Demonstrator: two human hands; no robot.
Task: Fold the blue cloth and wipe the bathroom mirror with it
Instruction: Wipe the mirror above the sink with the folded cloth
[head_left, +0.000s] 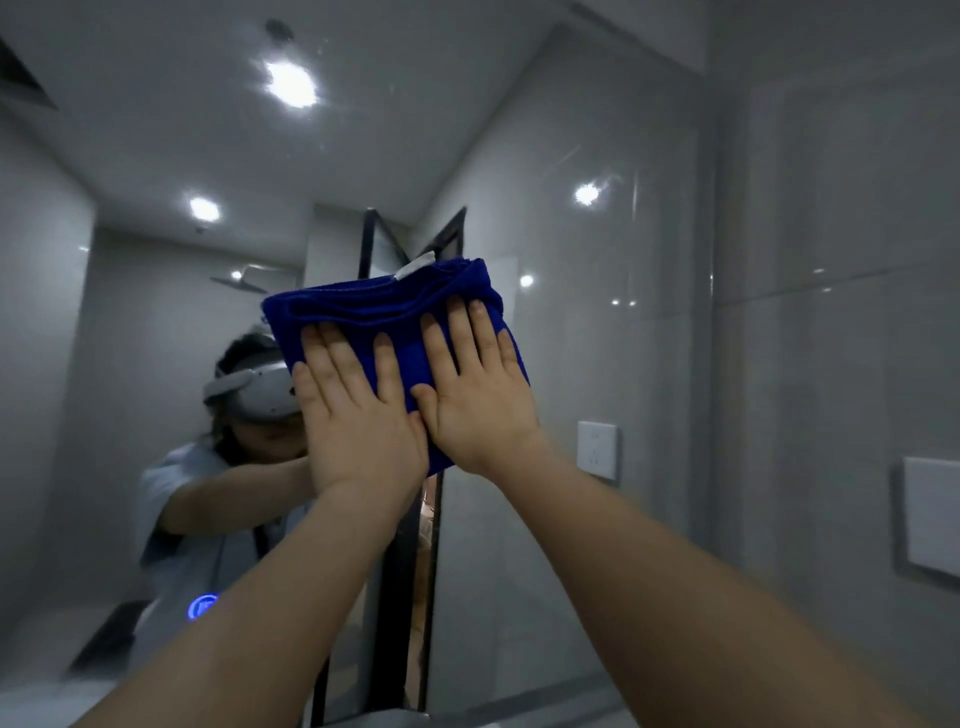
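Nearest the camera, two bare forearms reach up and forward, and the left hand (358, 415) and right hand (478, 410) lie side by side, thumbs touching. The fingers (337, 358) of both are straight and slightly spread. They press flat and curl round nothing. Under the palms is the deep-blue terry cloth (384, 312), folded into a thick layered pad with a small white tag (415, 267) at its top edge, held against the large wall-mounted bathroom mirror (597, 312) at about head height. By the look of it the folding is done and the wiping is the step in hand. To do it well, the palms should bear evenly so the whole pad stays in contact. Strokes should overlap and run out to the edges, and the layers must not slip apart, since nothing grips them. Faint streaks show on the glass to the upper right and probably want a pass. Beyond the mirror's right edge stands the grey glossy tiled wall (831, 260) with a white rectangular plate (930, 514).
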